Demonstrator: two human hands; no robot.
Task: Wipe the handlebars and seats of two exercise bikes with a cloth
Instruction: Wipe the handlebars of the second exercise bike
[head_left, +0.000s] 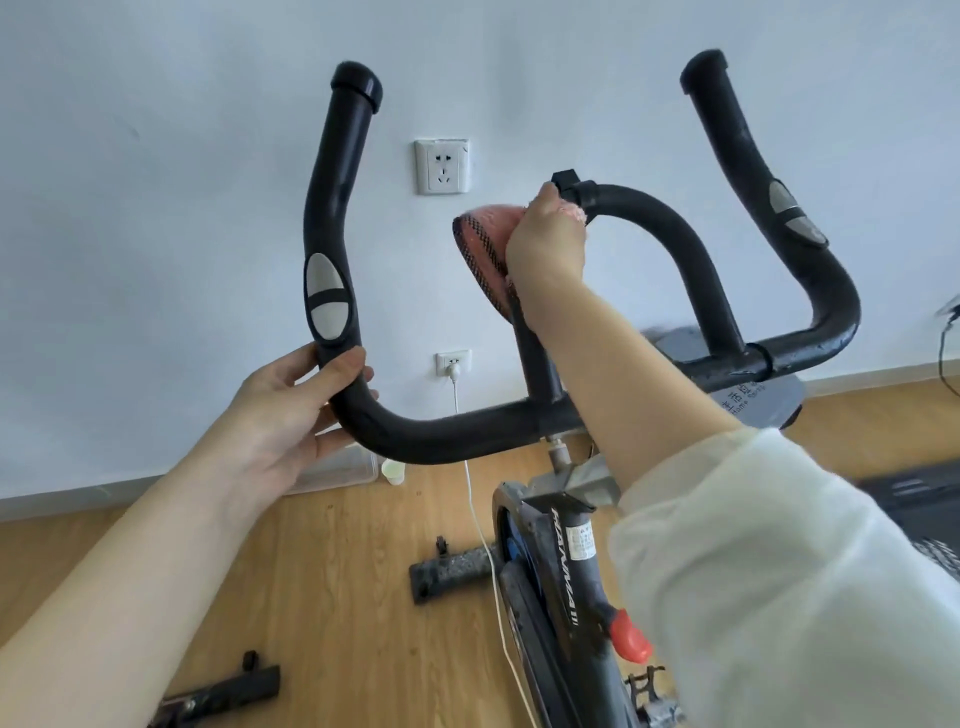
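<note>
- Left hand (291, 410) sits at centre left of the frame, fingers curled round the lower bend of the handlebars (457, 434), thumb over the top. My read: it is steadying the bar so the wiping push does not swing it.
- Right hand (545, 244) is up at frame centre, fingers clamped on the pink cloth (480, 252), which is pressed around the top of the inner loop bar (670, 234). Wrapping the cloth covers the tube all round in one pass.
- The right forearm reaches up and away from the lower right, sleeve pushed back, wrist bent over the bar.
- The left forearm comes in from the lower left, palm turned toward the camera.
- No seat is in view; handlebars only.
</note>
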